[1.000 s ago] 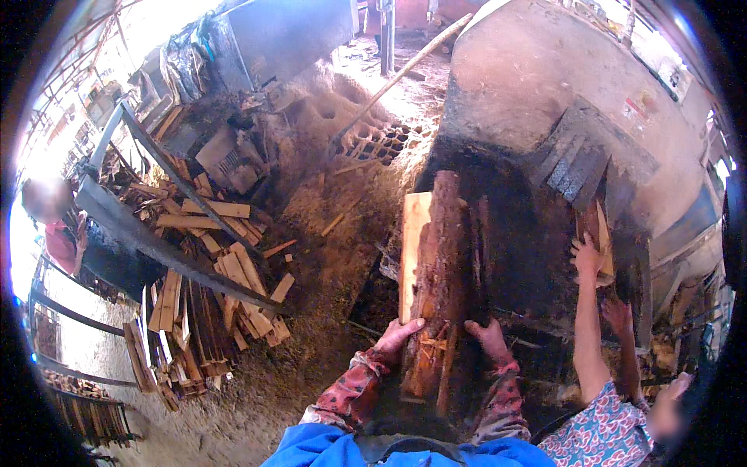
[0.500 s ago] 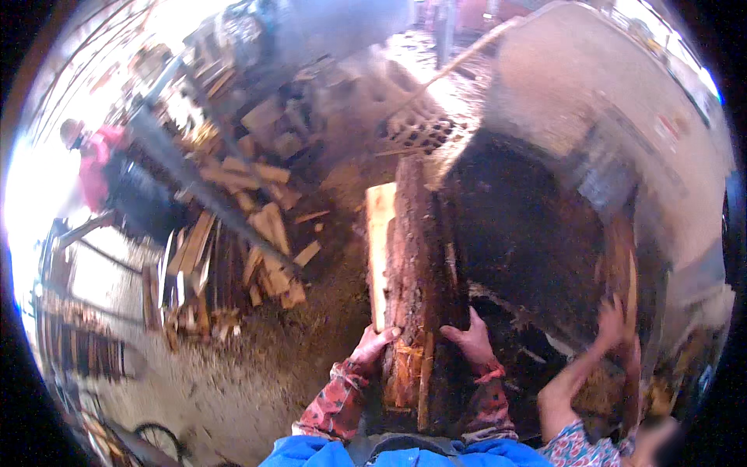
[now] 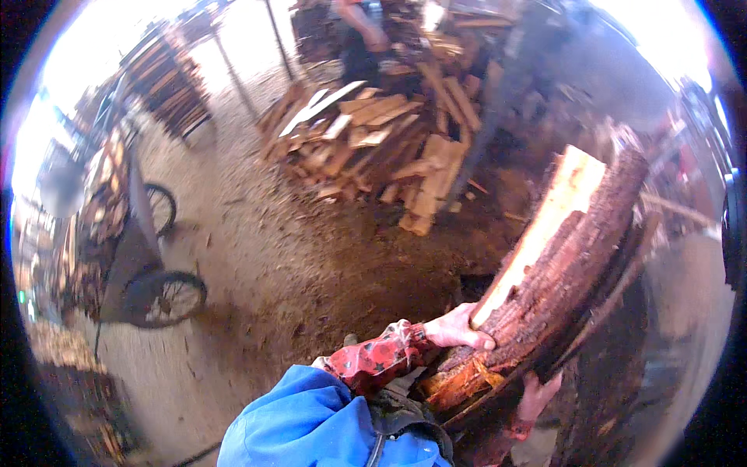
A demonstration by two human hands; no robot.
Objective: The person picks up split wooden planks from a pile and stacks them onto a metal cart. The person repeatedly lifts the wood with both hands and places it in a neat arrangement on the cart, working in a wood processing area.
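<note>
Against my front I carry a load of long split logs point(image 3: 572, 268) with rough reddish-brown bark and a pale split face point(image 3: 537, 233) along one edge. It slants from near my body up toward the far right. My left hand point(image 3: 461, 327) grips its left side near the close end, thumb over the bark. On the right side, lower down, my right hand point(image 3: 538, 395) is closed round the load, partly in shadow. Whether the load is two pieces or more I cannot tell. Torn orange wood shows at the near end.
A heap of split firewood point(image 3: 354, 144) lies ahead, with a person point(image 3: 364, 31) behind it. To the left stands a wood-laden cart with spoked wheels point(image 3: 167, 300). Stacked wood point(image 3: 163, 82) stands at the far left. A grey post point(image 3: 492, 101) slants beside the heap; smoke hazes the right.
My view has swung left, so the heap and the cart now show more centrally. The logs stay in both hands and now tilt to the right. The co-worker at right is out of sight.
</note>
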